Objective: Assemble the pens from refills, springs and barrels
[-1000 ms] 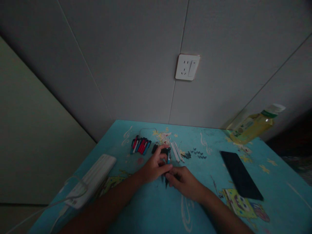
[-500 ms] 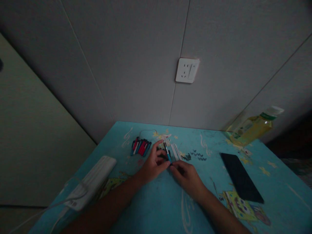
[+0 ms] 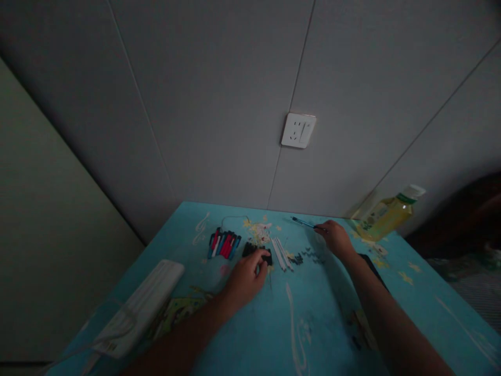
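Note:
Toward the back of the table, my right hand (image 3: 334, 237) is closed on one end of a pen (image 3: 302, 222), which points left, close to the wall. My left hand (image 3: 248, 274) has its fingers bent together over a row of small black pieces (image 3: 252, 249); whether a piece is pinched between the tips is hidden. Just right of that row lie several thin white pen refills (image 3: 280, 253). Small dark parts (image 3: 298, 259) and grey clip-like pieces (image 3: 311, 253) are spread beside them. Left of the black row sits a bundle of red, blue and white pen barrels (image 3: 225, 244).
A white power strip (image 3: 141, 305) with a cable lies at the table's left edge. At the back right a bottle of yellow liquid (image 3: 385, 216) stands near the wall. A dark flat object (image 3: 373, 269) is partly under my right forearm. The wall carries a socket (image 3: 298, 130).
My hands have parted. The right one has carried the pen to the back right, while the left has come down to the black pieces. The view has shifted slightly.

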A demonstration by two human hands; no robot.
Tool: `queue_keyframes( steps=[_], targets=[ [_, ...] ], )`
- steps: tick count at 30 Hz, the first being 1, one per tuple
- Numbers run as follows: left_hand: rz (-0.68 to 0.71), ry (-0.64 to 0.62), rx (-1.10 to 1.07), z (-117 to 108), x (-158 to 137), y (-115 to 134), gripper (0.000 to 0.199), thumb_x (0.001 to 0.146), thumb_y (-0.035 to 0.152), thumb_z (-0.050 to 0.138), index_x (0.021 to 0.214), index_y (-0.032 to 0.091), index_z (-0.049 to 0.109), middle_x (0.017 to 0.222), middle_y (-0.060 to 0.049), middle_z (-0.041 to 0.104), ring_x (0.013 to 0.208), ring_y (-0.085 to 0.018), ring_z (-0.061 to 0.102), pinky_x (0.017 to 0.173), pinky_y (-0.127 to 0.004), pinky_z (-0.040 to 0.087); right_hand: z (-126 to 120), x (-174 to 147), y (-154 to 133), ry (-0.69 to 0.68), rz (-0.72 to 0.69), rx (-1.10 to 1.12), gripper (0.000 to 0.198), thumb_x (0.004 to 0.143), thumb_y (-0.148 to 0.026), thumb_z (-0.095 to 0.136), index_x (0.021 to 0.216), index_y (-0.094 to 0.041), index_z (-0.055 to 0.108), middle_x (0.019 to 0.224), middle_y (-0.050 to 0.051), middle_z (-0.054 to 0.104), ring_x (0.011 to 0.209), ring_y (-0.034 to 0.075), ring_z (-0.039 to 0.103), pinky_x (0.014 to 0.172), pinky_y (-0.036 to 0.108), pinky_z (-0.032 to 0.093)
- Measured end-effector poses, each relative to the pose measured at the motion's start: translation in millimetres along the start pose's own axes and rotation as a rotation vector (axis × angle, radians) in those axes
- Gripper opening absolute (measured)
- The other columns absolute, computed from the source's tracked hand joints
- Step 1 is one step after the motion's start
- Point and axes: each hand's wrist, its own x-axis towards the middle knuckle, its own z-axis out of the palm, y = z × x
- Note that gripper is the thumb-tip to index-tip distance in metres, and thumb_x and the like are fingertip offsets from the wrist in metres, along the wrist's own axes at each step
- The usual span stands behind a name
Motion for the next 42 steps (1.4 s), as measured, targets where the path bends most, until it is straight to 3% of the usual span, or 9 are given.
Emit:
queue_keyframes(
  steps=[5,11,20,26,31,35,42],
  targets=[
    [0.102,-0.019,0.150,0.6,-2.3,2.7,0.020,0.090,0.016,0.046,0.100,0.022,0.062,0.091,-0.003,0.068,0.077,-0.016,0.062,0.070,-0.027,0.043,13.4,34.8,11.3,-0.082,0.006,-0.084,0.022,0.089,-0.027,0.057,0.098,-0.021,0.077,0.094,0.011,0.070,0.090,0.022,0.064,0.079,0.028,0.044],
    [0.102,-0.037,0.231,0.3,-3.4,4.1,0.017,0.089,0.016,0.045,0.090,0.022,0.060,0.084,-0.002,0.067,0.075,-0.017,0.063,0.070,-0.028,0.044,31.6,61.7,11.9,-0.070,0.076,-0.139,0.024,0.091,-0.025,0.056,0.102,-0.015,0.075,0.102,0.019,0.068,0.097,0.026,0.064,0.081,0.033,0.044],
    [0.104,-0.091,0.316,0.6,-4.6,4.0,0.014,0.087,0.015,0.047,0.090,0.022,0.058,0.081,-0.003,0.065,0.072,-0.018,0.062,0.066,-0.029,0.041,28.7,61.5,11.7,-0.026,0.102,-0.057,0.035,0.086,-0.014,0.051,0.114,-0.020,0.071,0.107,0.014,0.069,0.097,0.023,0.063,0.087,0.033,0.044],
    [0.104,-0.083,0.353,0.8,-4.2,4.6,0.013,0.086,0.014,0.048,0.089,0.022,0.058,0.083,-0.003,0.064,0.074,-0.018,0.060,0.067,-0.029,0.040,10.6,29.4,-23.3,0.104,0.047,0.088,0.038,0.092,-0.020,0.042,0.122,-0.012,0.064,0.115,0.017,0.065,0.099,0.024,0.062,0.091,0.035,0.045],
    [0.125,-0.031,0.444,-2.0,-1.5,5.5,0.011,0.085,0.013,0.049,0.085,0.020,0.058,0.085,-0.005,0.061,0.085,-0.020,0.058,0.075,-0.032,0.042,7.4,-39.1,-96.1,0.148,-0.092,0.325,0.038,0.098,-0.030,0.037,0.127,-0.017,0.057,0.109,0.011,0.068,0.088,0.020,0.064,0.080,0.032,0.050],
    [0.152,-0.001,0.558,-6.1,0.5,2.4,0.012,0.086,0.014,0.052,0.092,0.020,0.061,0.091,-0.006,0.060,0.094,-0.023,0.055,0.081,-0.035,0.044,11.9,-83.6,-142.9,0.104,-0.245,0.449,0.029,0.096,-0.024,0.044,0.118,-0.018,0.063,0.105,0.010,0.067,0.099,0.022,0.060,0.090,0.035,0.046],
    [0.192,-0.015,0.673,-11.3,2.5,-4.1,0.023,0.090,0.015,0.050,0.106,0.022,0.065,0.101,-0.007,0.059,0.101,-0.023,0.053,0.092,-0.040,0.045,22.5,-101.2,-144.4,0.000,-0.295,0.397,0.022,0.095,-0.021,0.052,0.110,-0.022,0.067,0.096,0.007,0.064,0.093,0.021,0.058,0.088,0.035,0.046]
  ],
)
